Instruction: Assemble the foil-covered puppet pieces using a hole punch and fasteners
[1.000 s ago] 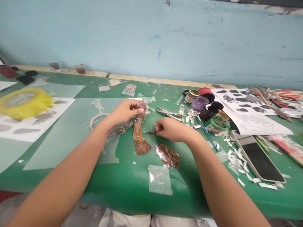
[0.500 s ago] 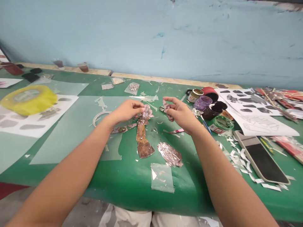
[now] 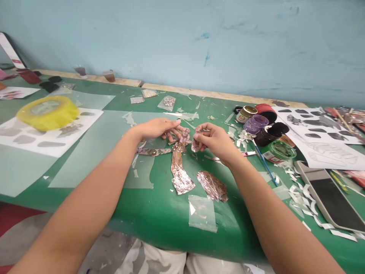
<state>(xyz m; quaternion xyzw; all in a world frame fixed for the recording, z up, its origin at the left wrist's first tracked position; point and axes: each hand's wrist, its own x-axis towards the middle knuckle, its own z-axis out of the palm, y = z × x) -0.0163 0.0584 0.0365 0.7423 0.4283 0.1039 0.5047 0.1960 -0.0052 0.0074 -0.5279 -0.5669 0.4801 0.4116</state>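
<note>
Hands [image 3: 156,128] [image 3: 214,140] just apart, right fingers [image 3: 203,127] pinched

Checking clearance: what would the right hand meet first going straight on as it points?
Likely the brown strip's top end, with the left hand close beyond. The right hand pinches a small shiny piece, which would lead. Depth is unclear from one view.
</note>
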